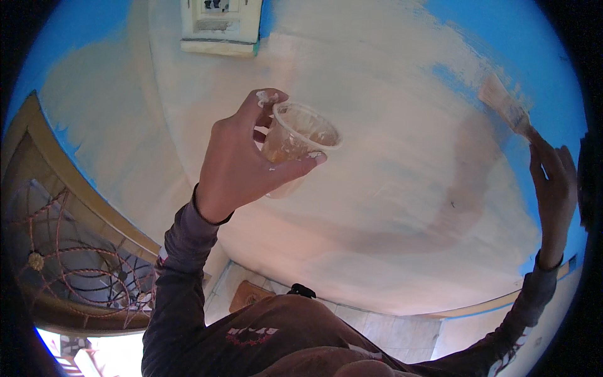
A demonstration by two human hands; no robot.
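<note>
In front of the wall, my left hand (242,154) grips a clear plastic cup (286,139) smeared inside with pale paint. White paint marks the thumb and a fingertip of that hand. Out to the right, my right hand (553,176) is closed round the handle of a paintbrush (507,108). Its bristles meet the wall where a pale coat borders blue. The wall (377,188) carries a streaky cream-pink coat over its middle, with blue (540,47) showing at the upper corners and right side.
A cream wall box (221,28) sits at the top. On the left is a window with a wooden frame (81,160) and a curled metal grille (88,257). Below are floor tiles (370,327) and a brown mat-like piece (248,295).
</note>
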